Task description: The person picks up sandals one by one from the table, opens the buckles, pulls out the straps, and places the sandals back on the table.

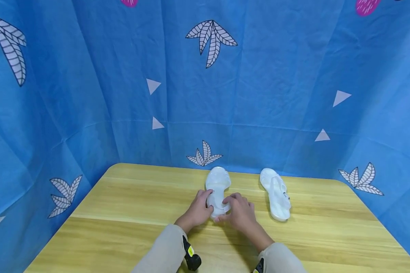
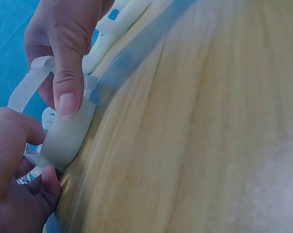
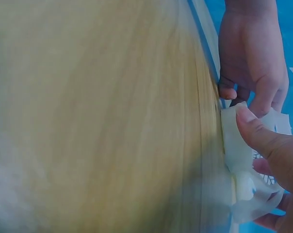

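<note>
gripping the white sandal (image 1: 218,178) at its side with curled left fingers (image 1: 205,194) and at its strapped heel end with right fingers (image 1: 231,198), apparently to keep it from sliding on the table (image 1: 140,197), leaving the other sandal (image 1: 279,204) apart, rightward of the right fingers.

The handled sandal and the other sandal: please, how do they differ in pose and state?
The left hand and right hand hold the handled sandal; neither touches the other sandal. In the head view, the handled sandal points almost straight ahead, while the other sandal slants, its far end to the left. The hands partly cover the handled sandal; the other sandal is uncovered. Both are white and rest on the wooden table.
</note>
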Motion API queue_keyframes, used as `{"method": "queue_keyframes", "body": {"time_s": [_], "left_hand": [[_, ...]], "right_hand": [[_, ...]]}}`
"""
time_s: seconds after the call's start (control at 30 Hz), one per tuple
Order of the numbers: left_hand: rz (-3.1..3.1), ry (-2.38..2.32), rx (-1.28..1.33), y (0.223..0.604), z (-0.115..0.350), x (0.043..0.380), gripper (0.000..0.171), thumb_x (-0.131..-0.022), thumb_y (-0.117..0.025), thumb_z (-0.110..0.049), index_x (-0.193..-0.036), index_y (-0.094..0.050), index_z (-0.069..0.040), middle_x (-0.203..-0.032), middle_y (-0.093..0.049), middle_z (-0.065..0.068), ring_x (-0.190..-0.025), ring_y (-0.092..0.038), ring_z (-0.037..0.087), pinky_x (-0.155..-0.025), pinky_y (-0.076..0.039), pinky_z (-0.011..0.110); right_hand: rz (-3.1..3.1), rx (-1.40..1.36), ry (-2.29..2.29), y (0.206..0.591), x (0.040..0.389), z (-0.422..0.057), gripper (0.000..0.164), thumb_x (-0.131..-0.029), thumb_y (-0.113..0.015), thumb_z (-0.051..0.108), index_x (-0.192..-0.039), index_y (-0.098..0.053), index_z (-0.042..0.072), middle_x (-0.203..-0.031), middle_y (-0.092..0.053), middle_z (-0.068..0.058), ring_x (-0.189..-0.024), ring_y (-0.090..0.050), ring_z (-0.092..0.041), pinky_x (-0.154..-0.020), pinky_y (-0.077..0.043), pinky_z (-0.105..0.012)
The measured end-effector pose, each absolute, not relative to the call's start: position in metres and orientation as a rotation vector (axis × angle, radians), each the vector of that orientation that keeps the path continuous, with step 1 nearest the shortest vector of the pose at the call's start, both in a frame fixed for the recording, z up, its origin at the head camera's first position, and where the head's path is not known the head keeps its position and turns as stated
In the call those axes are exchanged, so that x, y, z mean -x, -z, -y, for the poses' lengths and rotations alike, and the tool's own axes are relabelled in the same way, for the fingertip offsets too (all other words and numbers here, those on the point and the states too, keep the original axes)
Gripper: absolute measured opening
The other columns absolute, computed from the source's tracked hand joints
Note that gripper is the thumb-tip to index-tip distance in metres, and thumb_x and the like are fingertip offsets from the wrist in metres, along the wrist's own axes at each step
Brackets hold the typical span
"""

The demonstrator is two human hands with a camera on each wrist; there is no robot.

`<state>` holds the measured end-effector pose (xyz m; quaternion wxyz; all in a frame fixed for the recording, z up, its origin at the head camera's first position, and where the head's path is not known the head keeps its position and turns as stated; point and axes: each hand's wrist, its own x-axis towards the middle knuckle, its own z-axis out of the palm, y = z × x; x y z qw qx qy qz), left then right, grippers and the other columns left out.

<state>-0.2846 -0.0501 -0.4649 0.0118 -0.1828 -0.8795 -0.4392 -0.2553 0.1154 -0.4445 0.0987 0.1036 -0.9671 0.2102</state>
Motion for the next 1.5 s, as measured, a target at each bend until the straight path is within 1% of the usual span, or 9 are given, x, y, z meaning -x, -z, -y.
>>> {"method": "queue_keyframes", "body": {"time_s": [0.13,0.37,0.6,0.93,1.13,1.33,1.5], "left_hand": [[2.753,1.354,0.566,0.465,0.049,0.289,0.054,-0.087,-0.055,-0.001,-0.139,-0.039,0.004,-0.124,-0.042,0.019,-0.113,-0.048,0.028,-0.099,-0.04,0.046],[2.79,1.341,0.534,0.463,0.048,0.293,0.055,-0.089,-0.053,-0.002,-0.141,-0.036,0.002,-0.129,-0.04,0.02,-0.12,-0.046,0.032,-0.104,-0.036,0.048],[2.801,1.336,0.525,0.46,0.05,0.298,0.057,-0.089,-0.053,-0.004,-0.143,-0.034,0.001,-0.129,-0.04,0.018,-0.119,-0.046,0.031,-0.105,-0.036,0.048],[2.799,1.295,0.542,0.455,0.049,0.304,0.056,-0.088,-0.052,-0.002,-0.141,-0.035,0.004,-0.126,-0.041,0.018,-0.115,-0.047,0.03,-0.104,-0.037,0.046],[2.798,1.306,0.528,0.458,0.049,0.307,0.056,-0.088,-0.052,-0.001,-0.141,-0.035,0.003,-0.13,-0.04,0.019,-0.119,-0.046,0.031,-0.104,-0.036,0.046],[2.793,1.321,0.532,0.459,0.049,0.304,0.056,-0.091,-0.051,-0.003,-0.143,-0.032,0.003,-0.135,-0.038,0.019,-0.123,-0.044,0.033,-0.106,-0.035,0.045],[2.754,1.309,0.502,0.461,0.051,0.301,0.056,-0.091,-0.052,-0.005,-0.143,-0.031,0.002,-0.139,-0.038,0.019,-0.127,-0.042,0.033,-0.107,-0.034,0.045]], "right_hand": [[2.859,-0.292,-0.611,0.445,0.259,-0.115,0.058,-0.058,-0.083,0.052,-0.101,-0.069,0.015,-0.114,-0.058,-0.006,-0.102,-0.054,-0.029,-0.08,-0.037,-0.048],[2.866,-0.281,-0.609,0.445,0.266,-0.113,0.059,-0.058,-0.083,0.051,-0.102,-0.068,0.015,-0.116,-0.058,-0.006,-0.105,-0.053,-0.03,-0.082,-0.037,-0.051],[2.882,-0.29,-0.561,0.44,0.271,-0.111,0.059,-0.058,-0.082,0.053,-0.101,-0.068,0.015,-0.117,-0.057,-0.007,-0.106,-0.052,-0.031,-0.081,-0.037,-0.05],[2.882,-0.326,-0.555,0.435,0.279,-0.11,0.058,-0.059,-0.082,0.052,-0.1,-0.069,0.013,-0.115,-0.058,-0.008,-0.109,-0.051,-0.032,-0.088,-0.036,-0.054],[2.877,-0.327,-0.539,0.437,0.28,-0.11,0.058,-0.059,-0.082,0.051,-0.101,-0.069,0.013,-0.117,-0.058,-0.009,-0.112,-0.05,-0.033,-0.088,-0.036,-0.054],[2.868,-0.31,-0.507,0.441,0.279,-0.111,0.063,-0.057,-0.083,0.054,-0.104,-0.068,0.013,-0.119,-0.057,-0.011,-0.113,-0.049,-0.035,-0.087,-0.038,-0.054],[2.87,-0.299,-0.491,0.442,0.279,-0.111,0.071,-0.057,-0.082,0.057,-0.11,-0.066,0.012,-0.122,-0.055,-0.014,-0.115,-0.048,-0.036,-0.089,-0.038,-0.054]]}}
